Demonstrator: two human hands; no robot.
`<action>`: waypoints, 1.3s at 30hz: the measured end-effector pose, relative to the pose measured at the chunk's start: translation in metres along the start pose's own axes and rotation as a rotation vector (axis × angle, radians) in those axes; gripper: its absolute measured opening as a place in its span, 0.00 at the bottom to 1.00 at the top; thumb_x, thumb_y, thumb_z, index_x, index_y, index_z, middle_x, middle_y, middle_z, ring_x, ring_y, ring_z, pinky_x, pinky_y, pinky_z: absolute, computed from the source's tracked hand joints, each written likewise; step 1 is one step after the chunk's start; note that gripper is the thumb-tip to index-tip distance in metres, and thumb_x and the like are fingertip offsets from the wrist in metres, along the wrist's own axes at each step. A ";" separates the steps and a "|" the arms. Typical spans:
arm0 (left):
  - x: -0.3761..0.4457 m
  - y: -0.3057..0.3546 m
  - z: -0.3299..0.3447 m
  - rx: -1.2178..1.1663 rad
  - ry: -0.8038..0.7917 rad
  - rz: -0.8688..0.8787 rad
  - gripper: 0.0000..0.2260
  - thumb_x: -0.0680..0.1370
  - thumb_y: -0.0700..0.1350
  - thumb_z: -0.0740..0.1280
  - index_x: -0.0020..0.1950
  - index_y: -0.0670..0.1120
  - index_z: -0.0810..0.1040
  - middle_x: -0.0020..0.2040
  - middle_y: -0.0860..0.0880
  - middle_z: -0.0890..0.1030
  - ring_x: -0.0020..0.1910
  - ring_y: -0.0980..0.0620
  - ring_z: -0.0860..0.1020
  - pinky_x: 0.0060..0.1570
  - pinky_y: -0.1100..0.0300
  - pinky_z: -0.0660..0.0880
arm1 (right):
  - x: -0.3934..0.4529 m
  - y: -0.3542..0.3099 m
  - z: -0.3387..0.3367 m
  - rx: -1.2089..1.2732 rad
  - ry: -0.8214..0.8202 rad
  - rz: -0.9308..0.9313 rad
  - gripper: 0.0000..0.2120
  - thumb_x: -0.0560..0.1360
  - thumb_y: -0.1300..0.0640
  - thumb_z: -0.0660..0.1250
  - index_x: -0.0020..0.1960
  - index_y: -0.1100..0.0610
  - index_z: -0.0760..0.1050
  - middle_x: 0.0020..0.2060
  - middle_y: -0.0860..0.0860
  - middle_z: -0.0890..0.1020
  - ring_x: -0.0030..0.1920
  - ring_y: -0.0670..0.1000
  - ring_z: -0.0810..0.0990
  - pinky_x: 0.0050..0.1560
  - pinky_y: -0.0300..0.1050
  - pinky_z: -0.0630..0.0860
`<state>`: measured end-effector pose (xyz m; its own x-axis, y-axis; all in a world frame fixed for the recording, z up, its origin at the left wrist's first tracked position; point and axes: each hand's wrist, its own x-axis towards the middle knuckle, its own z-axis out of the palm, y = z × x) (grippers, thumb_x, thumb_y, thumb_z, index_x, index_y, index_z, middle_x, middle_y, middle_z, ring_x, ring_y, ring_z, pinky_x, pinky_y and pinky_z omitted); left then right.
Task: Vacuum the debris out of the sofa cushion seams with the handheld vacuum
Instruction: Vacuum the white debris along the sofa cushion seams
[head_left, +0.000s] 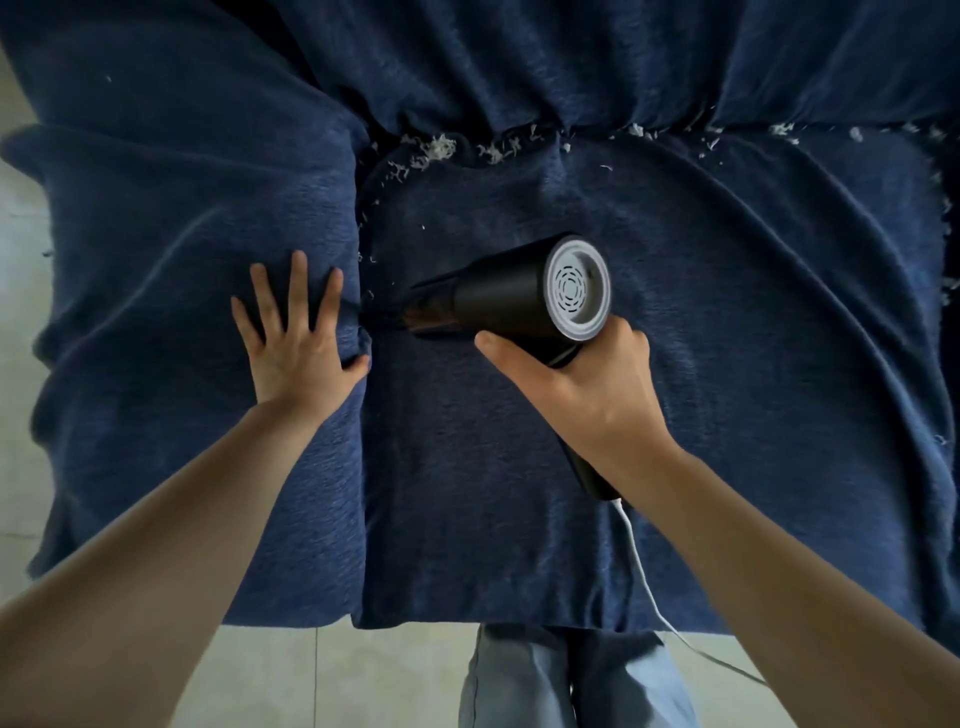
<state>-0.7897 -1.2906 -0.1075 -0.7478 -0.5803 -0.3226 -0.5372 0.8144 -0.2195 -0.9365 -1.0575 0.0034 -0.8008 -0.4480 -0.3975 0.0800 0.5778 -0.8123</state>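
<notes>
A dark blue sofa fills the view, with a seat cushion (675, 322) in the middle and a padded arm (171, 270) on the left. My right hand (587, 384) grips the black handheld vacuum (509, 296), whose grey vented end faces me. Its nozzle points left into the seam (363, 291) between cushion and arm. My left hand (296, 332) lies flat, fingers spread, on the arm beside that seam. White shredded debris (434, 150) sits in the back seam and a few flecks lie along the left seam.
More white flecks (779, 130) dot the back seam to the right and the cushion's right edge. A white cord (639, 561) runs from the vacuum handle down over the sofa's front edge. Pale floor tiles (337, 675) and my jeans (571, 680) are below.
</notes>
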 end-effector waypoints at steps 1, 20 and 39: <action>0.000 0.000 0.001 -0.006 0.006 0.003 0.46 0.70 0.64 0.69 0.80 0.52 0.49 0.79 0.45 0.41 0.76 0.33 0.41 0.71 0.31 0.43 | -0.001 0.001 -0.001 0.004 0.001 0.002 0.17 0.60 0.31 0.69 0.37 0.43 0.75 0.37 0.30 0.79 0.40 0.34 0.79 0.32 0.26 0.72; 0.004 -0.001 0.009 -0.023 0.005 0.008 0.48 0.67 0.60 0.74 0.79 0.51 0.50 0.79 0.44 0.41 0.75 0.32 0.40 0.69 0.29 0.42 | 0.001 0.002 0.012 0.033 0.107 0.056 0.20 0.62 0.31 0.70 0.40 0.47 0.77 0.34 0.36 0.81 0.37 0.38 0.81 0.34 0.37 0.79; 0.005 0.003 0.008 -0.004 -0.051 -0.021 0.47 0.70 0.62 0.70 0.80 0.51 0.47 0.79 0.44 0.37 0.75 0.32 0.37 0.68 0.28 0.40 | -0.015 -0.006 -0.010 0.044 0.076 0.099 0.18 0.63 0.31 0.69 0.34 0.46 0.75 0.29 0.38 0.80 0.33 0.41 0.81 0.33 0.31 0.73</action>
<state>-0.7919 -1.2912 -0.1171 -0.7155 -0.5958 -0.3646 -0.5540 0.8020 -0.2234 -0.9306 -1.0477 0.0185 -0.8305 -0.3362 -0.4440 0.1853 0.5849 -0.7896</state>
